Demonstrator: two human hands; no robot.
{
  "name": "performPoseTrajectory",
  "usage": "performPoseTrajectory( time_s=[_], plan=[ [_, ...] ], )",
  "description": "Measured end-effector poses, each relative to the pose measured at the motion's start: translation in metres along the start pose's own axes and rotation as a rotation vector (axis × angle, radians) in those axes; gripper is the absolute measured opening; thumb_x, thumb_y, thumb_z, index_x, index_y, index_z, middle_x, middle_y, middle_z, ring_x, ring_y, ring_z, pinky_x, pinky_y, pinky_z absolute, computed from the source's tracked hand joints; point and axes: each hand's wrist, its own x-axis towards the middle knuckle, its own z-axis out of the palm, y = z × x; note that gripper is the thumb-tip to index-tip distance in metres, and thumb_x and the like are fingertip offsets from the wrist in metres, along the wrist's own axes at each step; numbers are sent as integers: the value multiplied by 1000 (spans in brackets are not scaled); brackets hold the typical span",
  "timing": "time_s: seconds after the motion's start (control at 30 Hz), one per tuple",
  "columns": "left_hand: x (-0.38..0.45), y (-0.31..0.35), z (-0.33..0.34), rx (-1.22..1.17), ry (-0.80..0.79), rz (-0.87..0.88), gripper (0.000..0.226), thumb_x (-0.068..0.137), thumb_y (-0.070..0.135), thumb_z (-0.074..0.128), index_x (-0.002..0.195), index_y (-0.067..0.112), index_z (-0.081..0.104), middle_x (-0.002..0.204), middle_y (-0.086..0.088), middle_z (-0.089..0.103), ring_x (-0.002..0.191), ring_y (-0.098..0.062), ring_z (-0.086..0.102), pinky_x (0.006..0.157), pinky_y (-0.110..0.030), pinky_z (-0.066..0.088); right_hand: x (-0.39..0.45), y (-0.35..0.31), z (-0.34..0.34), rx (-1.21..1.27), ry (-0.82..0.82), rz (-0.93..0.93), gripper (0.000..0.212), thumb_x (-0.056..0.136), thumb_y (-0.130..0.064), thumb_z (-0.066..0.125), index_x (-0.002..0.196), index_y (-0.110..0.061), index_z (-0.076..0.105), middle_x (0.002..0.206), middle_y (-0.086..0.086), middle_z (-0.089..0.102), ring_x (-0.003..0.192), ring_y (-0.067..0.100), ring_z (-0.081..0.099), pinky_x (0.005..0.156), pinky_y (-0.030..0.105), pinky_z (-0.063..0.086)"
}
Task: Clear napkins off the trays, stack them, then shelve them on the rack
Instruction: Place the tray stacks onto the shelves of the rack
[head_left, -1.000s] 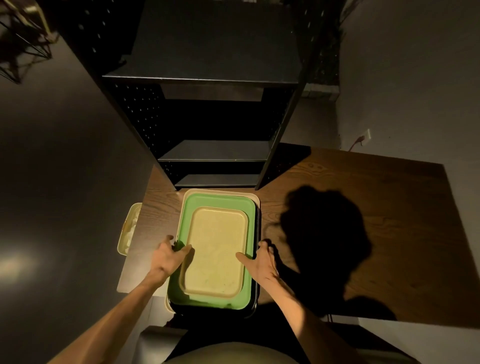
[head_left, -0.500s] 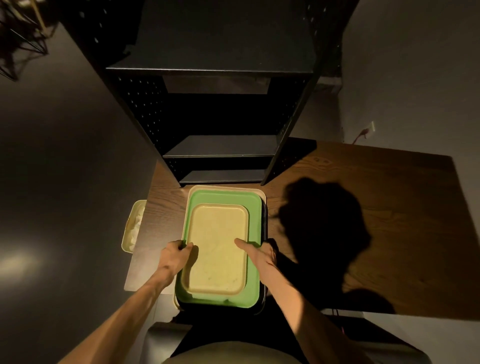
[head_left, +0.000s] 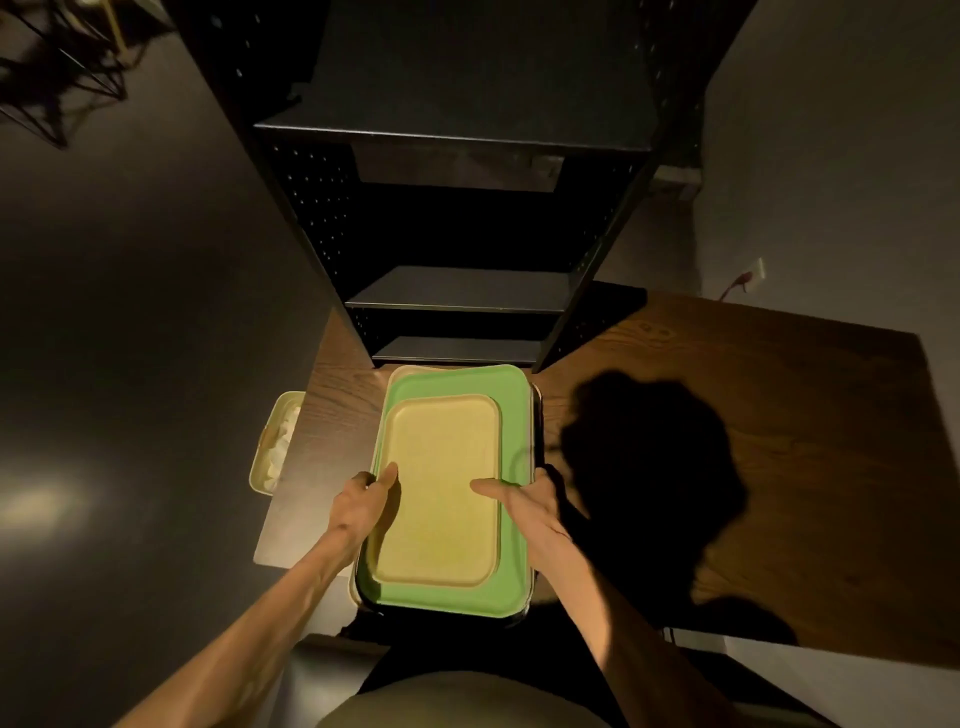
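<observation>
My left hand (head_left: 363, 501) and right hand (head_left: 527, 501) grip the long sides of a stack of trays at the near edge of the wooden table (head_left: 753, 441); each thumb lies flat on top, the left on the yellow tray (head_left: 441, 493), the right reaching across the green tray (head_left: 511, 587) onto the yellow one; the other fingers curl under the edges, out of sight. I count two trays plainly, yellow nested on green; a paler rim and a dark one peek out below, so I judge four at most, though I cannot be sure. No napkins lie on the top tray. These look like stiff, smooth plastic, light singly but weightier stacked; the small top tray may slide, so thumbs pinning it while fingers lift from beneath the lowest rim seems the sound hold. Left of the table, one pale bin (head_left: 275, 441) holds white crumpled pieces, likely napkins. Beyond, one dark rack (head_left: 457, 291) stands on the table, its shelves bare as far as the dim light shows.
</observation>
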Motion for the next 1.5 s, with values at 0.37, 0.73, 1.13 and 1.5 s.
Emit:
performPoseTrajectory(
  time_s=[0.37, 0.73, 1.13, 1.5],
  plan=[
    [-79, 29, 4, -482, -399, 26, 58, 74, 52, 74, 114, 11, 70, 106, -13, 75, 91, -28, 72, 92, -40, 53, -40, -6, -81, 86, -370, -342, 41, 83, -15, 62, 119, 3, 66, 109, 2, 73, 104, 8, 70, 91, 18, 52],
    [-172, 61, -11, -389, -235, 287, 68, 67, 60, 75, 112, 10, 70, 106, -14, 75, 99, -37, 71, 98, -53, 51, -90, -47, -120, 111, -398, -231, 106, 45, -43, 96, 134, -17, 44, 119, 6, 67, 103, 25, 69, 90, 43, 57],
    [-262, 103, -65, -327, -193, 603, 48, 82, 45, 66, 115, 10, 67, 103, -12, 76, 88, -30, 74, 84, -42, 56, -149, -103, -140, 89, -450, -483, 103, 38, -53, 97, 127, -21, 57, 112, 4, 74, 99, 23, 73, 88, 43, 59],
    [-296, 178, -126, -442, -144, 689, 106, 32, 60, 87, 117, 3, 65, 111, -21, 70, 89, -33, 68, 85, -45, 56, -208, -205, -133, 149, -499, -580, 101, 47, -47, 97, 132, -13, 56, 113, 9, 74, 101, 28, 73, 96, 47, 55]
  ],
)
